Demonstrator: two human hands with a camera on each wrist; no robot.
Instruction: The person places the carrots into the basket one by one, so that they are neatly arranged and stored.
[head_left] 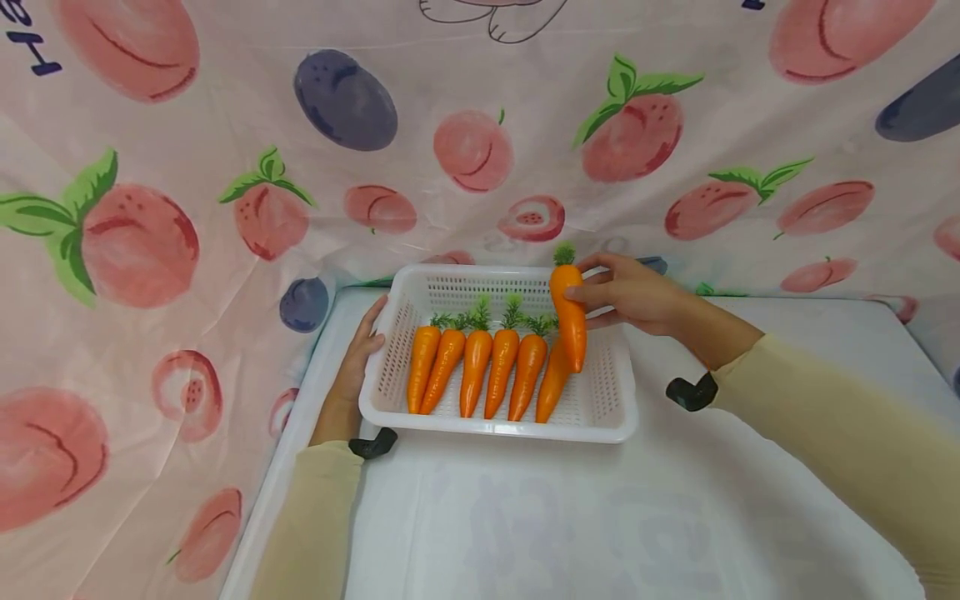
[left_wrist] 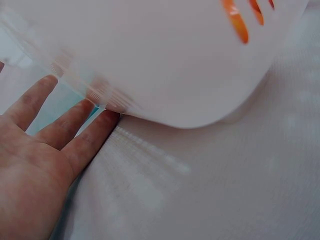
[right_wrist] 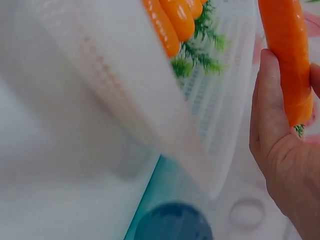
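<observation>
A glossy toy carrot [head_left: 570,317] with a small green tuft is pinched between the thumb and fingers of my right hand [head_left: 633,293], raised over the right part of a white plastic basket [head_left: 498,426]. In the right wrist view the same carrot [right_wrist: 287,55] is held between fingers and thumb. Several more carrots [head_left: 476,373] lie side by side in the basket, tufts toward the back; the raised one partly covers the rightmost. My left hand [head_left: 352,367] rests at the basket's left side, its fairly straight fingers [left_wrist: 62,127] touching the outer wall below the rim.
The basket stands on a white-covered table [head_left: 570,517], near its back edge. Behind and to the left hangs a pink fruit-print cloth [head_left: 420,75]. A dark band [head_left: 692,392] sits at the right wrist and another dark band [head_left: 372,443] at the left.
</observation>
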